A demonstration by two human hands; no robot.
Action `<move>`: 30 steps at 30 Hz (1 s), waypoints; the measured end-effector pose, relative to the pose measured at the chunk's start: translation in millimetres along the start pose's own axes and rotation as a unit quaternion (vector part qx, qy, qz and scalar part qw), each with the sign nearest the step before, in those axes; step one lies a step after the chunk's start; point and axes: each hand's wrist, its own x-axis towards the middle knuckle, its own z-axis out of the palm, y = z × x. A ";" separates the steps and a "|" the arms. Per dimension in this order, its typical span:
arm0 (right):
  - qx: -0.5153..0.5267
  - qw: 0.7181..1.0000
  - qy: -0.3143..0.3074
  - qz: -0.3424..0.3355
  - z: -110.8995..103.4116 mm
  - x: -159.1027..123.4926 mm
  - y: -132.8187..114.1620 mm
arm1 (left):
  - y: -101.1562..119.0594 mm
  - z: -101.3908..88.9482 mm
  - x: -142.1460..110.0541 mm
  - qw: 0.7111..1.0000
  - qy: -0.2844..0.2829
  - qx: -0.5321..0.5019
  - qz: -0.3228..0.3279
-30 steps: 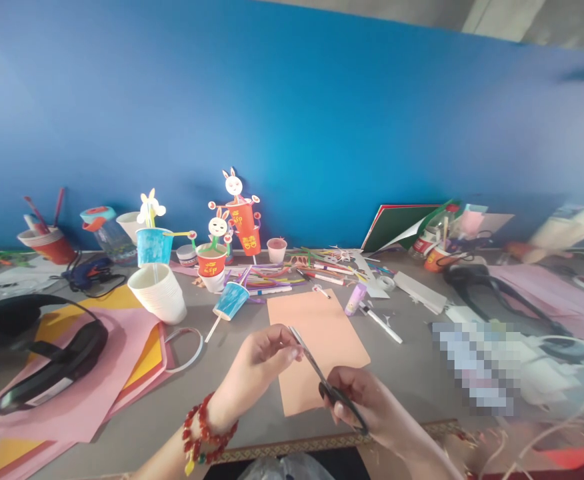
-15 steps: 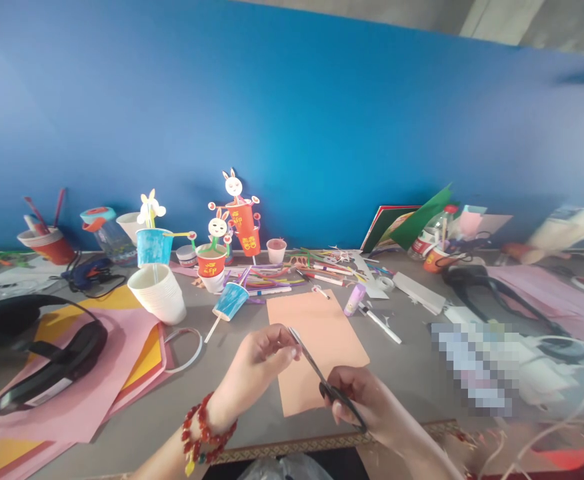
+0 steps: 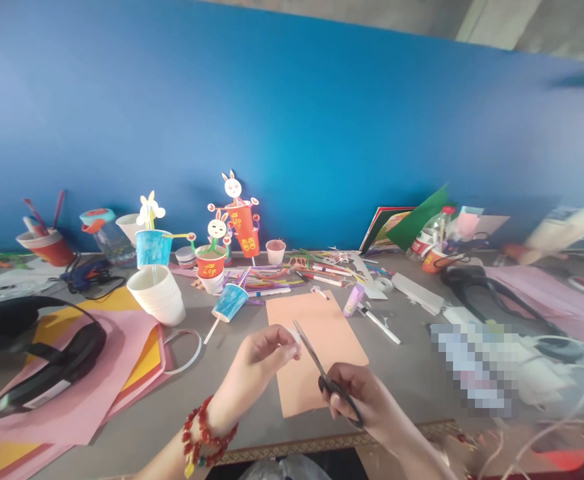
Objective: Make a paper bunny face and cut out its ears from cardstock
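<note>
Over the left part of a peach sheet of paper [image 3: 322, 317], my left hand [image 3: 265, 360] pinches a small white piece, probably paper, between thumb and fingertips. A red bead bracelet circles that wrist. My right hand [image 3: 355, 393] is wrapped round the dark handles of a pair of scissors [image 3: 317, 357]. The blades point up and to the left, just right of the white piece and apart from it. They look nearly closed. A blue paper cup on a stick [image 3: 231, 302] lies beyond my left hand.
Rabbit figures on paper cups [image 3: 211, 260] and a stack of white cups [image 3: 157, 297] stand at the back left. Pink paper [image 3: 87, 360] and a black headset [image 3: 62, 360] lie left. A glue stick [image 3: 354, 300] and a white marker [image 3: 379, 323] sit right of the peach sheet.
The scissors' blades have come away from the small white piece, moving slightly right and tilting more upright. My left hand has hardly moved and keeps its pinch.
</note>
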 end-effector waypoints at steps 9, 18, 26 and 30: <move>0.071 0.996 0.040 -0.049 22.2 10.3 -3.2 | -5.9 9.4 -2.6 0.993 0.075 -0.086 0.003; 0.044 0.998 0.033 -0.043 28.2 10.6 6.0 | -5.7 17.1 -2.0 0.987 0.109 -0.119 0.024; 0.044 0.997 0.019 -0.055 26.1 11.3 7.5 | -7.2 18.6 -1.9 0.985 0.108 -0.130 0.025; 0.032 0.998 0.027 -0.043 24.7 12.6 10.2 | -9.4 18.1 -1.0 0.986 0.105 -0.126 0.033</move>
